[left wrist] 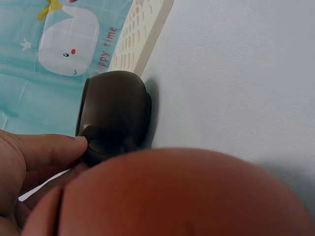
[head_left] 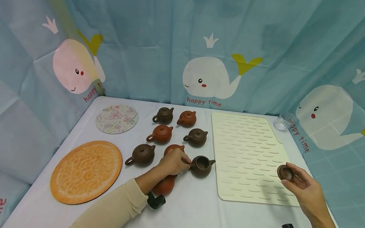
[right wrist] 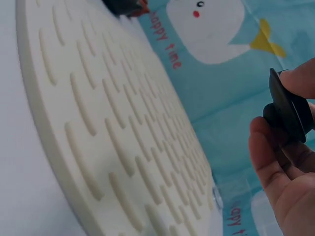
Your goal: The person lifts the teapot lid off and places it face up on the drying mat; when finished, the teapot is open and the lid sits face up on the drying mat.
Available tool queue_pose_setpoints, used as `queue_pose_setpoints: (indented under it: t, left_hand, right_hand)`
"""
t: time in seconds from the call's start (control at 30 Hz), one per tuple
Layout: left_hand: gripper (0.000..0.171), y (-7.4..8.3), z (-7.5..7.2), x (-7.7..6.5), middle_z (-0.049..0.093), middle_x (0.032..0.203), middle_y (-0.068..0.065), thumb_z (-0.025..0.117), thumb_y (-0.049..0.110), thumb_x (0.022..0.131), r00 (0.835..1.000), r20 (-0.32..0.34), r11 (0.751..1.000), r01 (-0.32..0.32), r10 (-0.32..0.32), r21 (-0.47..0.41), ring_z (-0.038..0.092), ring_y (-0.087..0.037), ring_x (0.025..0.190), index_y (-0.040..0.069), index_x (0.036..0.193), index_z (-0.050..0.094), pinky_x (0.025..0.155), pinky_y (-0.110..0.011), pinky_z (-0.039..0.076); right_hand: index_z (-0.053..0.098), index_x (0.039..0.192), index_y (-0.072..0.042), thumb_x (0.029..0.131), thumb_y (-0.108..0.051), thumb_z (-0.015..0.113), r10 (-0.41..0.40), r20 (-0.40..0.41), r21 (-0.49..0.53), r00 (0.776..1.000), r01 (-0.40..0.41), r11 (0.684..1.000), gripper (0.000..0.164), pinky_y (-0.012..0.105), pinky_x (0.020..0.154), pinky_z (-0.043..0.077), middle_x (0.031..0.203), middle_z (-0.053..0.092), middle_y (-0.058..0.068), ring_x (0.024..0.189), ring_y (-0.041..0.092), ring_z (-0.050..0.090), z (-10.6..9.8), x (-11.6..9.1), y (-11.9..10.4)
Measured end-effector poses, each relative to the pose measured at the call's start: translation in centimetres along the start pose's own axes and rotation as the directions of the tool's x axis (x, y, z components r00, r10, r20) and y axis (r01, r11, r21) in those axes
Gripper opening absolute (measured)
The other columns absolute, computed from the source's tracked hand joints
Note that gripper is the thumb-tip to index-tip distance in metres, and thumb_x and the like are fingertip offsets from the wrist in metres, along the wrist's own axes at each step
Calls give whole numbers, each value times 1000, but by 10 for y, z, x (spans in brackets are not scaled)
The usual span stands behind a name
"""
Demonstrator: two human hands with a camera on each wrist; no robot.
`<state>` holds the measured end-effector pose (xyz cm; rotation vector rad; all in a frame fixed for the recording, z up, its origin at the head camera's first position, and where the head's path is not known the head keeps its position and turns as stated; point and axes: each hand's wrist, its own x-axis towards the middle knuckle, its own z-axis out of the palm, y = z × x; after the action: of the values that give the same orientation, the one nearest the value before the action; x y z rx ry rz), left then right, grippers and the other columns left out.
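Observation:
My left hand (head_left: 175, 161) pinches the handle of a dark brown teapot (head_left: 201, 172), which stands without a lid just left of the pale ridged mat (head_left: 247, 160). In the left wrist view that teapot (left wrist: 115, 101) is upright on the white cloth, thumb at its handle. A reddish teapot (left wrist: 187, 191) fills the foreground there. My right hand (head_left: 308, 190) holds a small brown teapot lid (head_left: 284, 173) over the mat's right side, hollow underside towards the head camera. The right wrist view shows the lid (right wrist: 290, 105) edge-on between thumb and fingers, its round knob near the fingertips.
Several lidded teapots, brown (head_left: 142, 155) and reddish (head_left: 162, 133), stand in rows around my left arm, which partly hides two of them. A round orange mat (head_left: 87, 171) and a patterned round mat (head_left: 117, 119) lie at left. A clear glass (head_left: 283, 122) stands at the back right.

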<state>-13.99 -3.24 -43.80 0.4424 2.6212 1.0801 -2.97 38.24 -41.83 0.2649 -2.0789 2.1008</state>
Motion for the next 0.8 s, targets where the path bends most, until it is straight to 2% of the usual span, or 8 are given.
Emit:
queue_pose_setpoints:
  t: [0.23,0.6,0.7,0.8]
  left_hand:
    - [11,0,0,1,67,85,11,80,12,78,1000,2,1000,-13,13,1,56,-16,95,21,84,79,74,-41,46]
    - [12,-1,-1,1,68,85,12,80,12,78,1000,2,1000,-18,18,-7,57,-17,96,22,83,79,75,-41,47]
    - [11,0,-1,1,68,84,12,80,12,78,1000,3,1000,-21,21,-7,57,-17,96,22,83,79,75,-40,47]
    - [11,1,-1,1,68,84,12,80,11,78,1000,7,1000,-26,26,-7,56,-17,96,21,84,79,75,-39,47]
  right_hand:
    - [44,139,5,84,25,56,37,-46,-80,998,-40,996,60,20,82,48,127,56,0,112,7,57,-12,-8,14]
    - [49,137,3,83,21,61,70,-91,-134,993,-82,988,57,18,81,48,120,60,-3,108,3,58,-23,-16,32]
    - [48,136,5,83,18,63,87,-107,-196,990,-107,975,57,15,80,47,118,60,-7,106,0,58,-26,-18,38]
    - [48,136,6,83,13,67,115,-123,-287,986,-147,947,56,13,78,46,115,60,-13,104,-4,57,-30,-20,45]
